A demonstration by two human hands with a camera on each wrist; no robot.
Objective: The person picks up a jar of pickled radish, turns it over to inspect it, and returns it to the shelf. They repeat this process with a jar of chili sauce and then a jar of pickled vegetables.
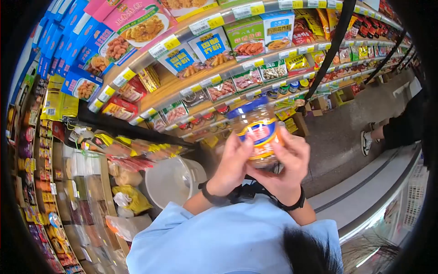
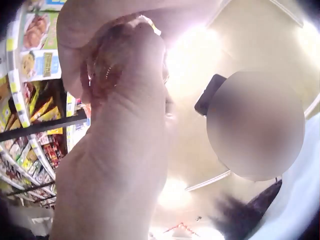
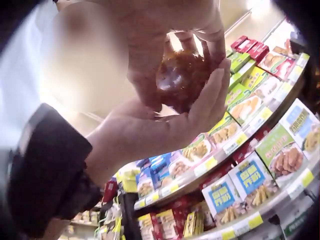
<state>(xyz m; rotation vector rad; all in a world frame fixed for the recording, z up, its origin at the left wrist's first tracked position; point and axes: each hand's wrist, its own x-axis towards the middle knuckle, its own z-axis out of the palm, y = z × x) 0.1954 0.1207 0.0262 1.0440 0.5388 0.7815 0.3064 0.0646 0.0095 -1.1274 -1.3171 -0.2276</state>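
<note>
Both hands hold a clear jar (image 1: 259,132) with a blue lid and a yellow, blue and red label, up in front of the chest. My left hand (image 1: 232,162) grips its left side, thumb against the label. On the other side, my right hand (image 1: 288,166) curls its fingers and thumb around the lower part. From below, the right wrist view shows brown contents through the jar's base (image 3: 182,77), framed by the two hands. In the left wrist view a hand and forearm hide most of the jar.
Store shelves (image 1: 246,68) with boxed and bagged foods run across the front. A white bucket (image 1: 175,182) stands on the floor at left, near a yellow bag (image 1: 130,199). At right are another person's shoe (image 1: 366,143) and a grey-white counter or freezer edge (image 1: 360,187).
</note>
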